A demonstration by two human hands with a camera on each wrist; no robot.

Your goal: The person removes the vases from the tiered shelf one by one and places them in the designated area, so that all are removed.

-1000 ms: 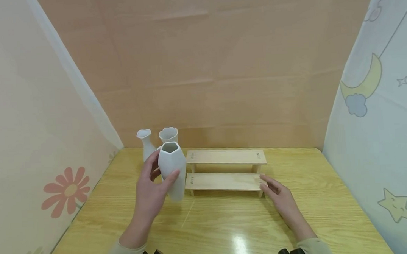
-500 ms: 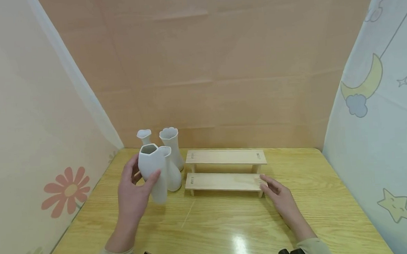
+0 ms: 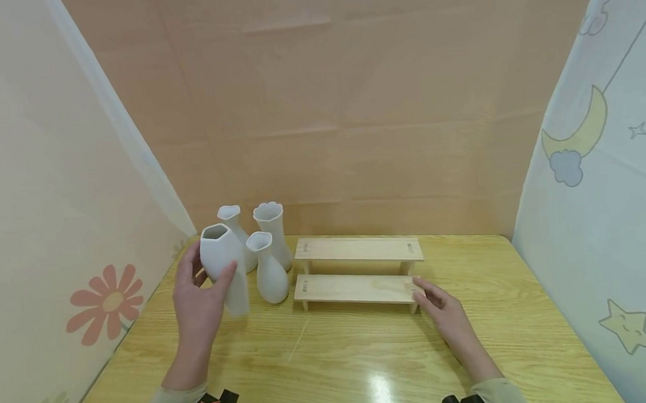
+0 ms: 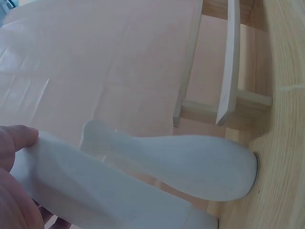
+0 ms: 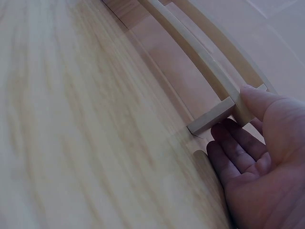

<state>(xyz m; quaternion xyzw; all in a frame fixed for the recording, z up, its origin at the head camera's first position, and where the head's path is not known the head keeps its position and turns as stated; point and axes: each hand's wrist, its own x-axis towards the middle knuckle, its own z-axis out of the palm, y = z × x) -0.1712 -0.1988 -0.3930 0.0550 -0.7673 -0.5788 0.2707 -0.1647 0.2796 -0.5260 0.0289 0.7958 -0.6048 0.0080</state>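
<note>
My left hand [image 3: 200, 303] grips a tall white vase [image 3: 225, 272] with an angular mouth, thumb on the near side. The vase leans a little; whether its base touches the table I cannot tell. Just right of it stands a small round-bellied white vase [image 3: 272, 279]. In the left wrist view, the held vase [image 4: 95, 186] lies alongside the small vase [image 4: 205, 164]. My right hand [image 3: 444, 313] holds the right end of the lower tier of a two-tier wooden stand [image 3: 359, 288]. In the right wrist view, the thumb lies on the board and the fingers curl beside its leg [image 5: 212, 116].
Behind the small vase are a flared-neck white vase [image 3: 237, 229] and a scalloped-rim white vase [image 3: 272, 231]. The stand's upper tier [image 3: 357, 249] sits behind the lower one. Cloth walls border the wooden table [image 3: 330, 363] on the left, right and back.
The left hand has carried the angular-mouthed vase leftward from beside the stand, uncovering the small vase and those behind. My right hand and the stand have stayed put.
</note>
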